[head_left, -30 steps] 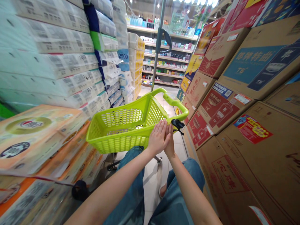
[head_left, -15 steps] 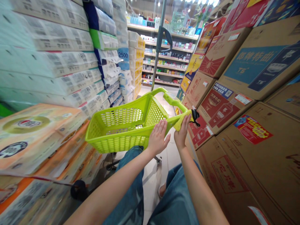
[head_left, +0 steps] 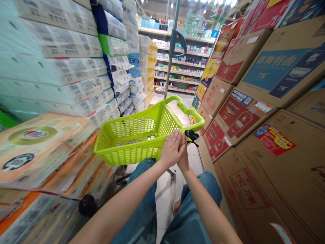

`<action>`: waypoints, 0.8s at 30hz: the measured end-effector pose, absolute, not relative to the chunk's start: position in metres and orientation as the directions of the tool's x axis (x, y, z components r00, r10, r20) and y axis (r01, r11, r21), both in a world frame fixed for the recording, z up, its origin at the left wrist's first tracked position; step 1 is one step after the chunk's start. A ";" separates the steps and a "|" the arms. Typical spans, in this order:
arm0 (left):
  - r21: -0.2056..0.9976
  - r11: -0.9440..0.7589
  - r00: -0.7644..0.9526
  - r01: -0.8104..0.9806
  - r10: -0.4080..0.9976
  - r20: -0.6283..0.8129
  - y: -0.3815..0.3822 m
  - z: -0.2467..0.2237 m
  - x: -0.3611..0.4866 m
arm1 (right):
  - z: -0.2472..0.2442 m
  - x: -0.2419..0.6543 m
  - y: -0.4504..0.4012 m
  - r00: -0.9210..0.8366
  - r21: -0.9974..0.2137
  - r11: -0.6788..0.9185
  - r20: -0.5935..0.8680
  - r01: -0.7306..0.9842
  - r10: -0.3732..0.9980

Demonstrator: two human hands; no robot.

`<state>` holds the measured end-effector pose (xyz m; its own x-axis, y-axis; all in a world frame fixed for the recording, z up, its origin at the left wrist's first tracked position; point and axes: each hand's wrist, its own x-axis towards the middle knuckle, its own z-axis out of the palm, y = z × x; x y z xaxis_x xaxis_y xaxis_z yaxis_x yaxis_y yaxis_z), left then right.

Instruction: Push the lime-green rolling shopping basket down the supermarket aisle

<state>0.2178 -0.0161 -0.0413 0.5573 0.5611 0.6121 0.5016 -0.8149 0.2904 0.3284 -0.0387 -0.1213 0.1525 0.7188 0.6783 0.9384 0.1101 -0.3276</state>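
Note:
A lime-green plastic basket cart point(head_left: 132, 156) stands across the aisle in front of my knees. My left hand point(head_left: 172, 148) lies flat on its near rim, fingers stretched out and together. Close against it, my right hand point(head_left: 183, 156) presses at the rim near the handle, its fingers partly behind the left hand. From the right hand sticks out a black piece point(head_left: 192, 135) with a thin dangling end. The yellow cloth-like thing in that hand is now almost wholly hidden. The cart's looped handle point(head_left: 199, 122) rises beyond it.
Stacked cardboard cartons point(head_left: 269, 159) wall the right side. On the left are piled paper packs point(head_left: 76, 67) and orange-topped boxes point(head_left: 38, 142). A grey upright pole with a handle point(head_left: 175, 42) stands ahead, before stocked shelves point(head_left: 180, 64). Tiled floor point(head_left: 162, 210) shows between my legs.
My right hand has slid left along the rim from the handle end to my left hand, taking the black piece along. The yellow thing has gone from sight. My left hand stays put.

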 end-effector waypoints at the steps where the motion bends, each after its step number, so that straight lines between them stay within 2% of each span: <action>1: 0.288 -0.820 0.562 0.495 0.555 0.614 -0.016 -0.042 0.218 | -0.119 0.333 -0.039 0.154 -0.324 0.112 0.692 0.939 0.705; 9: 0.267 -0.827 0.572 0.495 0.541 0.617 -0.013 -0.044 0.218 | -0.055 0.391 -0.032 0.229 -0.331 0.105 0.817 0.938 0.530; 13: 0.274 -0.827 0.568 0.491 0.542 0.619 -0.013 -0.045 0.219 | -0.043 0.393 -0.031 0.264 -0.365 0.123 0.832 0.923 0.487; 18: 0.285 -0.826 0.565 0.487 0.546 0.618 -0.014 -0.044 0.218 | -0.062 0.361 -0.035 0.316 -0.451 0.113 0.763 0.885 0.564; 24: 0.292 -0.821 0.571 0.490 0.555 0.604 -0.016 -0.041 0.217 | -0.107 0.334 -0.034 0.204 -0.388 0.171 0.752 0.906 0.626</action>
